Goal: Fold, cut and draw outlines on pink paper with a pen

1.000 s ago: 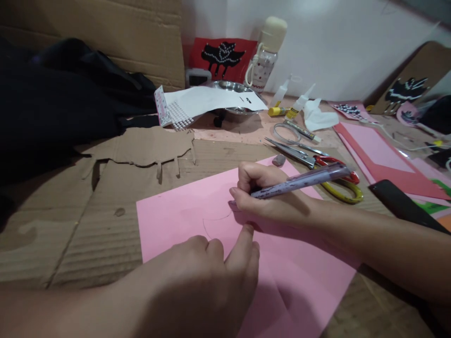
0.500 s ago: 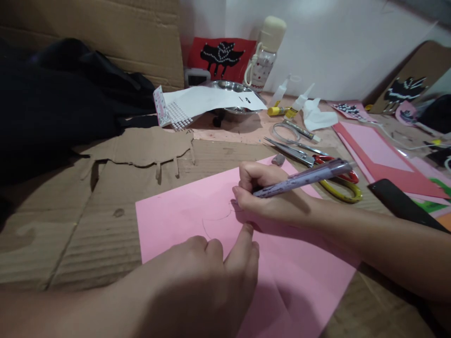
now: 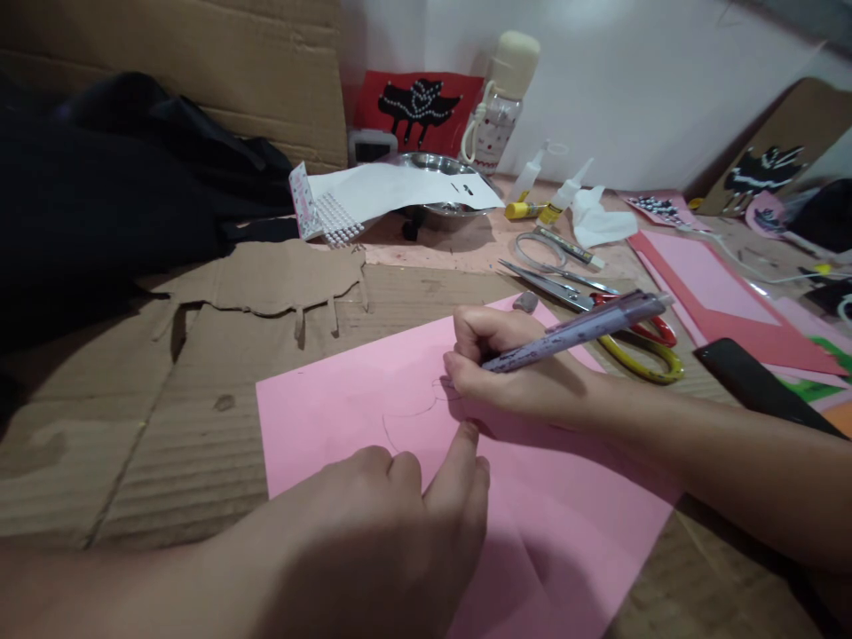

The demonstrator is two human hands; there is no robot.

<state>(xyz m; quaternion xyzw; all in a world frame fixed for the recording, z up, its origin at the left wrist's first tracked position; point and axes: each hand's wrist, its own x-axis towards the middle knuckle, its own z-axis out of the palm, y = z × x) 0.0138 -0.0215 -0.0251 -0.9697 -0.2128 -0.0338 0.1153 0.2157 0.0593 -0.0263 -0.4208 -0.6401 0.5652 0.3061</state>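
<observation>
A sheet of pink paper (image 3: 319, 417) lies at a slant on the cardboard-covered table, with a thin curved line drawn near its middle. My right hand (image 3: 506, 359) rests on the sheet, its fingers pinched round a purple mechanical pencil (image 3: 572, 335). The pencil's tip is hidden behind the fingers, by the upper end of the line. Just below and left, my left hand (image 3: 399, 524) lies on the paper, index finger stretched out and pressing it down. A small grey lump, perhaps an eraser (image 3: 525, 302), sits at the sheet's top edge.
Scissors (image 3: 639, 351) with red and yellow handles lie beyond my right hand. Small glue bottles (image 3: 563, 200), a metal bowl (image 3: 459, 209) and a drinking bottle (image 3: 499, 124) stand at the back. Black fabric (image 3: 99, 204) fills the left; coloured sheets (image 3: 738, 302) lie right.
My right hand and the pencil have shifted very slightly to the right, showing a little more of the drawn line. My left hand and the paper have stayed put.
</observation>
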